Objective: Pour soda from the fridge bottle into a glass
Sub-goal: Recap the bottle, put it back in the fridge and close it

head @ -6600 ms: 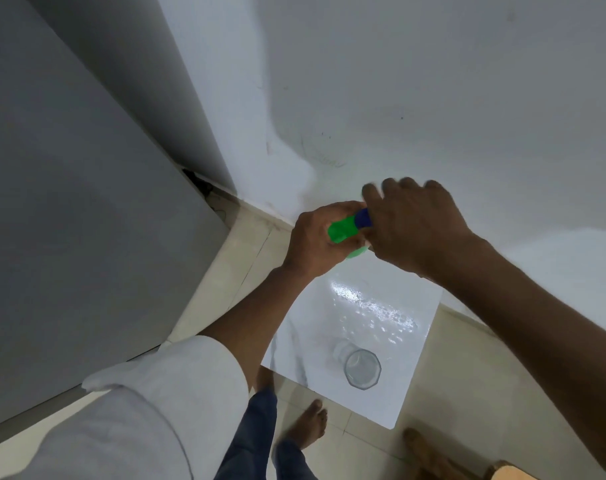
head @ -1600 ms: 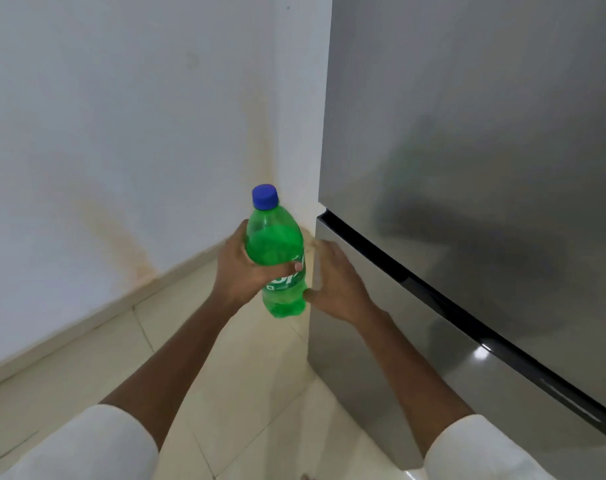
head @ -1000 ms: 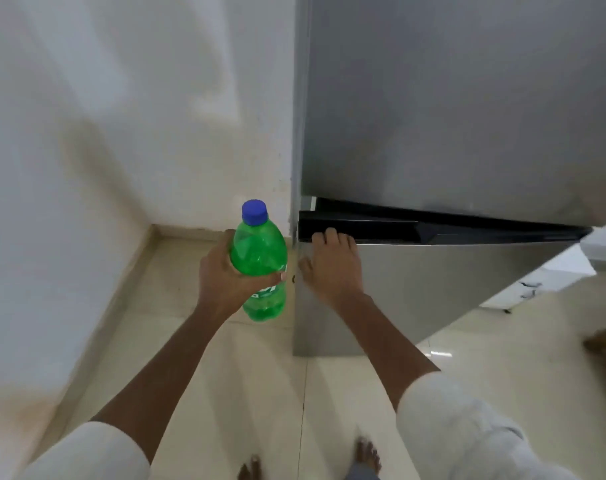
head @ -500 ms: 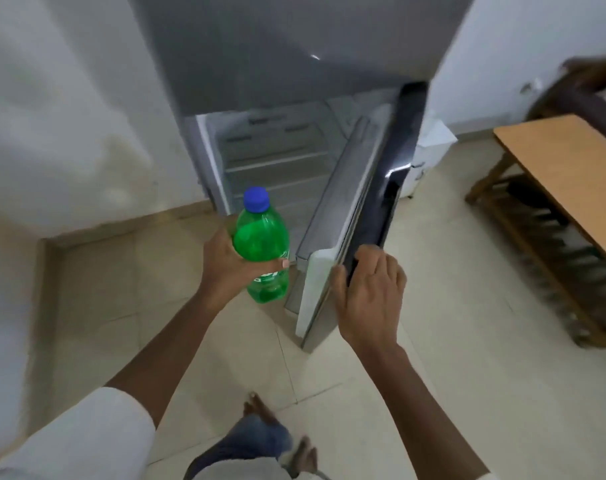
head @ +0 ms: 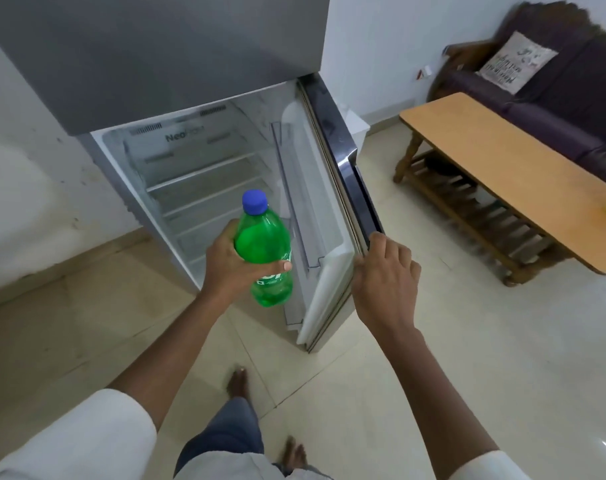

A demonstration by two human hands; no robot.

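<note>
A green soda bottle (head: 265,251) with a blue cap (head: 254,201) stands upright in my left hand (head: 230,268), which grips its middle, in front of the open fridge. The fridge (head: 197,181) shows bare white shelves inside. Its lower door (head: 332,209) is swung wide to the right. My right hand (head: 386,282) curls its fingers over the door's outer edge near the dark handle strip. No glass is in view.
A low wooden table (head: 495,161) with a slatted shelf stands to the right, a yellow thing at its far end. A dark sofa (head: 554,81) with a cushion sits behind it. White wall at left, pale tiled floor, my bare feet below.
The fridge door has swung wider open under my right hand, showing more of the bare shelves. The capped bottle stays upright in my left hand.
</note>
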